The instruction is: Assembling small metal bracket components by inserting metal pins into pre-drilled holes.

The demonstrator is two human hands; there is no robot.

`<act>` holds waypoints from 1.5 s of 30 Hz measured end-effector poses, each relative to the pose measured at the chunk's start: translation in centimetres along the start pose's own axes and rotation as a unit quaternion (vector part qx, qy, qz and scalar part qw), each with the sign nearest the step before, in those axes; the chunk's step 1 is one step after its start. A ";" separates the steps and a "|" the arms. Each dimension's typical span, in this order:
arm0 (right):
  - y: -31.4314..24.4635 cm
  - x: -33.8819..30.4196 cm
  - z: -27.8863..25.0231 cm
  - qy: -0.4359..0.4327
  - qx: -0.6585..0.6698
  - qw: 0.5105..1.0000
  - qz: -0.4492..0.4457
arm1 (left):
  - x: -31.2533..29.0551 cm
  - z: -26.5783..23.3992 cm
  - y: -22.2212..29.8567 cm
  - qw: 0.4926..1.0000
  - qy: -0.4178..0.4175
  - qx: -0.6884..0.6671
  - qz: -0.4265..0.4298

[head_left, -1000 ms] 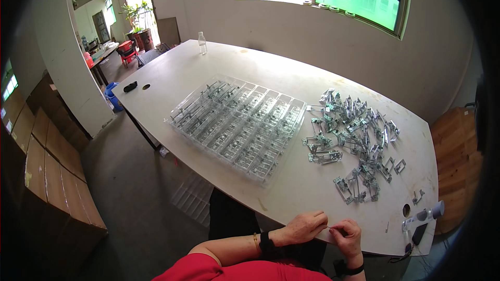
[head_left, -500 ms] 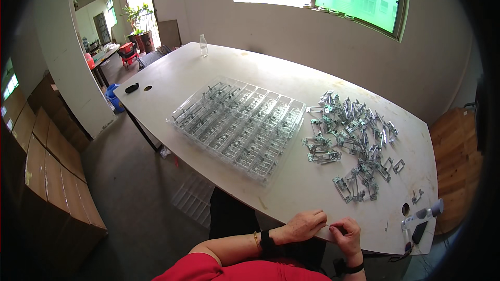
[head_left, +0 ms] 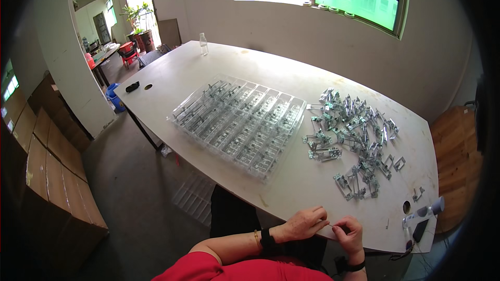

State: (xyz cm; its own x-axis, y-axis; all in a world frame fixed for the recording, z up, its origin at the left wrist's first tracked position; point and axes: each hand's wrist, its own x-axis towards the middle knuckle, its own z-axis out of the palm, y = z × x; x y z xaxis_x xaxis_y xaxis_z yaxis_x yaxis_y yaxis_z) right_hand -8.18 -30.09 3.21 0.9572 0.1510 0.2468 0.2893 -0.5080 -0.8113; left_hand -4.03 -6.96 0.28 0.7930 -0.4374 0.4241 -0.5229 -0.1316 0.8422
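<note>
My left hand (head_left: 307,222) and my right hand (head_left: 350,233) are close together at the near edge of the white table. A thin, short, pin-like piece (head_left: 330,224) runs between the fingertips of both, and each hand pinches an end; it is too small to name surely. Beyond them lies a loose heap of metal bracket-like parts (head_left: 359,130). To its left is a stack of clear plastic compartment trays (head_left: 234,125), with similar metal parts in the compartments.
A clear bottle with a grey cap (head_left: 424,213) lies by a dark object (head_left: 420,230) at the table's right end. Near it are a small metal piece (head_left: 418,194) and a round hole (head_left: 407,207). Another bottle (head_left: 203,45) stands far left. Cardboard boxes (head_left: 57,177) line the left.
My right hand has shifted slightly to the right and up, a little away from the left, and the thin piece shows more between them. My left hand has barely moved.
</note>
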 end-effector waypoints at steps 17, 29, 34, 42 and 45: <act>1.8 -1.6 -0.2 0.091 0.200 0.967 0.132 | -1.0 1.0 -0.2 0.972 0.022 0.168 0.160; -0.6 -0.5 1.8 0.037 0.145 0.981 0.120 | -2.6 1.5 -0.2 0.926 -0.031 0.299 0.227; -1.5 0.0 3.3 0.063 -0.019 0.997 -0.042 | -3.1 1.2 -0.3 0.922 -0.080 0.277 0.257; -1.9 0.8 3.8 0.040 -0.070 0.996 -0.048 | -3.6 0.6 -1.0 0.932 -0.086 0.228 0.267; -1.8 0.9 3.8 0.040 -0.089 0.993 -0.064 | -3.5 0.5 -1.2 0.929 -0.093 0.230 0.275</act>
State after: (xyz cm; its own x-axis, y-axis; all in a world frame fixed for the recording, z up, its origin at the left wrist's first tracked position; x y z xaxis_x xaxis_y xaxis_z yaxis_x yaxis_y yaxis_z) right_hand -7.78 -25.84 2.93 0.9073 0.1593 0.3892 0.3966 -0.6320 -0.6658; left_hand -6.35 -5.76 -2.35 0.3218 -0.6915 0.6467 -0.9449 -0.1909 0.2661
